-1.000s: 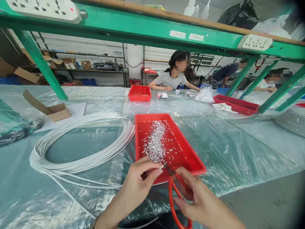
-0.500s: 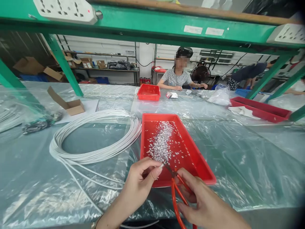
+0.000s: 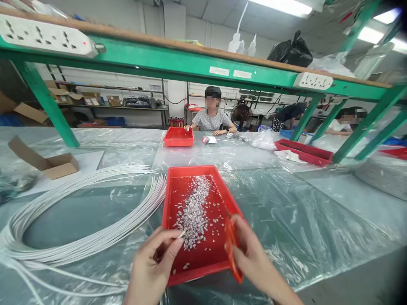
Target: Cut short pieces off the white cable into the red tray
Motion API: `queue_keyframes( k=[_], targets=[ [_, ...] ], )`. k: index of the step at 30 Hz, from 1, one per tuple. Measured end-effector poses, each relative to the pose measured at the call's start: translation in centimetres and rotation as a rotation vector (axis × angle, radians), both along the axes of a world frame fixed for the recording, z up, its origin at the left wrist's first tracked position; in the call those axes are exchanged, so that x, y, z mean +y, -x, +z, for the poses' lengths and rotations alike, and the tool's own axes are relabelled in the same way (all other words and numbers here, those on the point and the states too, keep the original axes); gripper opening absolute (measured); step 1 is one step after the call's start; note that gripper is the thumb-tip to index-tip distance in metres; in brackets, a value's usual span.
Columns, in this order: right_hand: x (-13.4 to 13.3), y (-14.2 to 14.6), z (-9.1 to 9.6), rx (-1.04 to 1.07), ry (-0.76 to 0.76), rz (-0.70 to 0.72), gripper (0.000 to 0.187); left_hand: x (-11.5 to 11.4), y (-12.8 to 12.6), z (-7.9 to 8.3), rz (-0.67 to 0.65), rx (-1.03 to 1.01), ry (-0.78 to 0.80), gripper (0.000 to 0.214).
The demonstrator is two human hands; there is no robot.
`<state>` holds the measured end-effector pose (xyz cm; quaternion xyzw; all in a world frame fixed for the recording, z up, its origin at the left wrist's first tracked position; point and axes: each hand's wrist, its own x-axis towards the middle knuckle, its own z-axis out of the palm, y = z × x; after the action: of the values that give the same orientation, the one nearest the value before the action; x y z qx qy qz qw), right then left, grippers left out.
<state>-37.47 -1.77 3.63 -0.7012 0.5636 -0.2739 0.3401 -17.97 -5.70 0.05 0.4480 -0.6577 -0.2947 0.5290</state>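
Note:
My left hand (image 3: pixel 155 260) is closed in a pinch on a white cable (image 3: pixel 181 234), whose short end pokes out past the fingertips over the near left part of a red tray (image 3: pixel 190 171). My right hand (image 3: pixel 252 252) is wrapped round orange-handled scissors (image 3: pixel 233 254), held over the tray's right wall, apart from the cable; their blades are blurred. Small silvery-white clippings (image 3: pixel 193 212) are heaped along the tray's middle, with loose bits scattered around. To the left lies a coil of white cables (image 3: pixel 79 250), with loose strands running toward my left hand.
Clear plastic sheeting (image 3: pixel 305 220) covers the table. A cardboard box (image 3: pixel 62 166) stands open at left. Across the table a person sits beside a smaller red tray (image 3: pixel 178 141). A long red bin (image 3: pixel 303 152) lies at back right. A green shelf frame (image 3: pixel 152 59) spans overhead.
The scissors have moved right, away from the cable end, and their handles have come together. My view has tilted up and shifted right. The person opposite now reaches to the smaller tray.

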Motion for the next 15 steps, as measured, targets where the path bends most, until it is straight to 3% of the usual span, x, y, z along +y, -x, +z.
queue_keyframes(
  k=[3, 7, 13, 15],
  targets=[
    [0.4, -0.8, -0.9, 0.026, -0.141, 0.061, 0.034, -0.7, -0.3, -0.3, -0.111, -0.011, -0.053, 0.024],
    [0.7, -1.3, -1.3, 0.100, -0.277, 0.078, 0.051, -0.5, -0.4, -0.3, -0.149, 0.000, -0.096, 0.023],
    [0.6, -1.1, -1.7, 0.158, -0.194, 0.144, 0.052, 0.0, -0.3, 0.2, -0.195, -0.022, -0.061, 0.018],
    [0.7, -1.4, -1.7, 0.129, -0.188, 0.097, 0.058, 0.1, -0.3, 0.3, -0.194, -0.028, -0.053, 0.016]
  ],
)
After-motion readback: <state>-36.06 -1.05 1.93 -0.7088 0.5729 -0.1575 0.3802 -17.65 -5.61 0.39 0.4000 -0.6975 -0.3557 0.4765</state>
